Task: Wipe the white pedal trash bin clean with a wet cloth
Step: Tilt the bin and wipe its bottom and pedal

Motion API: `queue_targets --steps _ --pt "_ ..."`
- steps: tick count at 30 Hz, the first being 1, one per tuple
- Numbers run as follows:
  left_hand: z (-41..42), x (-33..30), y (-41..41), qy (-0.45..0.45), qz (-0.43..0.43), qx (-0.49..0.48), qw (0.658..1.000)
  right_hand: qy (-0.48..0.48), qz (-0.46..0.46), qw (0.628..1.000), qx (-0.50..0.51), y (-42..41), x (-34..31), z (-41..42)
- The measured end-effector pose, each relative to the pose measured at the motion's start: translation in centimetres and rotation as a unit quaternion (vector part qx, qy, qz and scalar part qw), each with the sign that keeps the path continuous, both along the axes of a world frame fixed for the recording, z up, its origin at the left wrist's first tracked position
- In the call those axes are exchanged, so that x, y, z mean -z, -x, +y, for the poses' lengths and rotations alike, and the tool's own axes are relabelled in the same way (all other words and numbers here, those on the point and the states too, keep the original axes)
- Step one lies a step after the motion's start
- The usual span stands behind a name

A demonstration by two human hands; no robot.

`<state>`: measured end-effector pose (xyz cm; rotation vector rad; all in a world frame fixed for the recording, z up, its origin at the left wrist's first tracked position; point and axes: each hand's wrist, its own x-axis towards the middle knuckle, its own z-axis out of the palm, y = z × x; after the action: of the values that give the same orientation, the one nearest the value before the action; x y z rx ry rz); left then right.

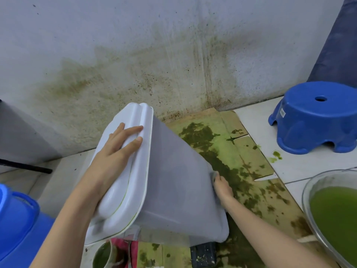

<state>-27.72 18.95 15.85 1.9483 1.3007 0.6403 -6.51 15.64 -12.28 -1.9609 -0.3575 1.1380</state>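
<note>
The white pedal trash bin [173,180] is tipped over to the left, lid shut, its base lifted toward the right. My left hand [117,149] lies flat on the lid with fingers spread, holding the bin steady. My right hand [222,185] reaches under the bin's far lower edge and grips a small grey cloth [214,174], mostly hidden behind the bin's edge. The black pedal [203,252] pokes out beneath the bin at the bottom.
Green-stained cardboard [241,161] covers the floor under the bin. A blue plastic stool [314,117] stands at the right, a metal bowl of green liquid [336,215] at lower right, a blue bucket [13,219] at lower left. The stained wall [154,64] is close behind.
</note>
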Motion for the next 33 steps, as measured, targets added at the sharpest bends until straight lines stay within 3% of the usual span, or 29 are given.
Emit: queue_targets --steps 6,9,13,15,18,21,25,33 --pt "0.1 -0.2 1.0 0.008 -0.015 -0.014 1.0 -0.093 -0.11 0.989 -0.037 3.3 -4.7 -3.2" --pt "-0.1 -0.2 0.6 0.01 -0.02 -0.014 1.0 -0.244 -0.153 0.954 -0.084 6.9 -10.5 -4.8" --pt "-0.6 0.0 -0.4 0.006 -0.015 -0.005 1.0 -0.447 -0.075 0.888 -0.076 9.5 -18.9 -5.7" --pt "-0.7 -0.1 -1.2 -0.006 0.0 0.0 1.0 -0.495 -0.053 0.866 -0.045 8.6 -22.0 -4.6" --pt "-0.8 -0.2 -2.4 -0.016 0.019 0.0 1.0 -0.462 -0.11 0.874 -0.106 7.6 -25.4 -2.8" --pt "-0.7 0.1 -2.6 -0.017 0.015 0.003 1.0 -0.433 -0.153 0.877 -0.143 8.6 -24.7 -5.0" --pt "-0.8 0.0 -2.2 -0.013 -0.016 -0.002 1.0 -0.486 -0.211 0.834 -0.153 11.3 -22.6 -11.3" --pt "-1.0 -0.2 -2.9 -0.026 0.011 0.0 1.0 -0.408 -0.154 0.889 -0.14 7.7 -23.9 -4.6"
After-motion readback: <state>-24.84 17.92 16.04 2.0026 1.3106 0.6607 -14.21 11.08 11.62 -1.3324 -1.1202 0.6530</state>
